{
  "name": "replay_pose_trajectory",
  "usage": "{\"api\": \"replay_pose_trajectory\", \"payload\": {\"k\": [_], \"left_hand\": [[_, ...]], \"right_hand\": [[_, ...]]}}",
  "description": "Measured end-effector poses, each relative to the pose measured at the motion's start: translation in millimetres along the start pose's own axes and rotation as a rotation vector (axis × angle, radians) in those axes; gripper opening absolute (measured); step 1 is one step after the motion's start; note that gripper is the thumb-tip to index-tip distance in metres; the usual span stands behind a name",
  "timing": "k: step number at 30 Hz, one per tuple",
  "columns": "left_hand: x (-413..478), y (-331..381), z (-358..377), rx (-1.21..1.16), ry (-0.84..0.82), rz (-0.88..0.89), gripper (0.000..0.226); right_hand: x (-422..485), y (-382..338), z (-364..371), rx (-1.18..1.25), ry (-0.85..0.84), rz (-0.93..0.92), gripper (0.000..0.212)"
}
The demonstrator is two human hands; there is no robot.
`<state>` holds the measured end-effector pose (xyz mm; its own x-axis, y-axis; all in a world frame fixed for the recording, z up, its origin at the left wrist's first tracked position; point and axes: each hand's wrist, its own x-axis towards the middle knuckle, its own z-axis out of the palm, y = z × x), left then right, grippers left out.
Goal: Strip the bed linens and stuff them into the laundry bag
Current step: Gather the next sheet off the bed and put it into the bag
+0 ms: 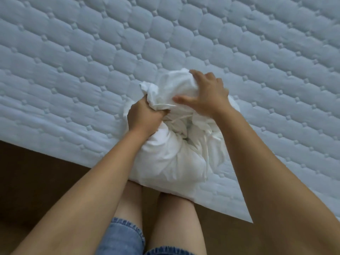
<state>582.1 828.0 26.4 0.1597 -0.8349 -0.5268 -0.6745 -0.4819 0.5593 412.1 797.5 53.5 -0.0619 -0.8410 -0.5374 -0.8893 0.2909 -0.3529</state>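
Here laundry bag sits under left hand, right hand.

**around the work: bare mattress, dark floor, denim**

from my feed, most of the frame is a pale blue-white quilted mattress top, stitched in a repeating pattern of rounded octagon-like puffs with small raised square tufts between them. its near edge runs diagonally from the left side down toward the lower right, ending in a corner at the right. below that edge i see a dark brown floor, plain and in shadow. at the bottom sit two bare knees against the edge and frayed blue denim shorts.
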Motion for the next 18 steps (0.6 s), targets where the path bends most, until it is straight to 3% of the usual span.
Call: {"api": "replay_pose_trajectory", "payload": {"k": [6, 9, 11, 14, 16, 18], "left_hand": [[-4, 72, -42, 0.170, 0.002, 0.472, 0.048], [-25, 87, -54, 0.166, 0.043, 0.807, 0.036], [-43, 76, -49, 0.144, 0.050, 0.930, 0.032], [-56, 32, -34, 0.150, -0.042, 0.825, 0.033], [-54, -3, -36, 0.233, -0.063, 0.706, 0.032], [-44, -32, -47, 0.332, -0.085, 0.619, 0.036]], "right_hand": [[-32, 19, -44, 0.369, 0.283, -0.027, 0.092], [-53, 19, -61, 0.501, 0.382, -0.043, 0.080], [-69, 17, -60, 0.518, 0.458, -0.065, 0.064], [-87, 11, -37, 0.387, 0.410, -0.097, 0.061], [-95, -5, -10, 0.281, 0.301, -0.115, 0.063], [-97, -27, 17, 0.200, 0.304, -0.200, 0.071]]}}
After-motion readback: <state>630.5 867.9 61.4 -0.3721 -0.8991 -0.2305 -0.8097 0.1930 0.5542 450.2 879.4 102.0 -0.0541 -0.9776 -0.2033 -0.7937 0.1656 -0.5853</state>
